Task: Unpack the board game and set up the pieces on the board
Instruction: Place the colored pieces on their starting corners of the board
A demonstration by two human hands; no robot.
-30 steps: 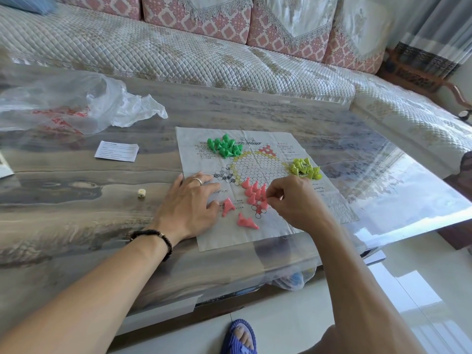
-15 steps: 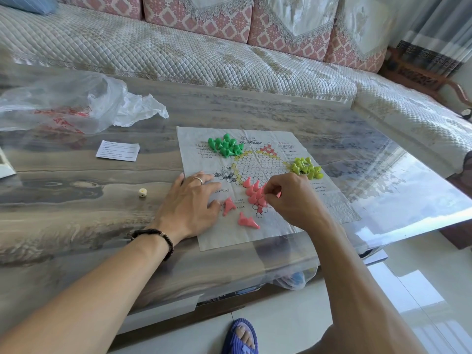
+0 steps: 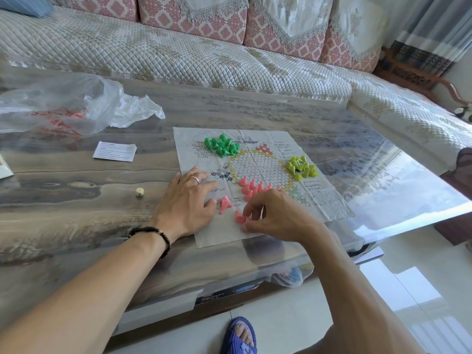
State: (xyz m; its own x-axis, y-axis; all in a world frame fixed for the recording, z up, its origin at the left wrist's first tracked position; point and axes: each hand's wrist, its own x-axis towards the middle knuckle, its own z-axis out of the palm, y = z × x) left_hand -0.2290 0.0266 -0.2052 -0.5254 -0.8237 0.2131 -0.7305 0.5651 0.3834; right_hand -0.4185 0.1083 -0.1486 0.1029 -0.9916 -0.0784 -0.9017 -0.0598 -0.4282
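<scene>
A paper game board (image 3: pixel 258 175) lies flat on the glass-topped coffee table (image 3: pixel 383 190), close to its near edge and toward the right-hand end. The left hand (image 3: pixel 187 203), with a ring on one finger and a dark bead bracelet (image 3: pixel 153 235) at the wrist, rests palm down with straight fingers on the board's near left corner, pressing the paper flat. The right hand (image 3: pixel 274 213) hovers low over the board's near edge, its fingers curled and its fingertips pinching a pink cone piece (image 3: pixel 240 217) that lies on its side on the paper. Another fallen pink piece (image 3: pixel 224 203) lies just beside the left hand's thumb. A row of upright pink pieces (image 3: pixel 251 187) stands on the near part of the printed grid, partly hidden behind the right hand. A heap of green pieces (image 3: pixel 221 145) sits near the board's far left corner, and a heap of yellow-green pieces (image 3: pixel 301 167) lies by its right edge (both heaps are loose, not set on the grid). Off the board, a small die (image 3: pixel 139 191) sits on the table left of the left hand, a printed paper slip (image 3: pixel 115 151) lies farther back, and a crumpled clear plastic bag (image 3: pixel 66 103) fills the far left corner. A foot in a blue sandal (image 3: pixel 240 337) shows on the floor below the near edge.
</scene>
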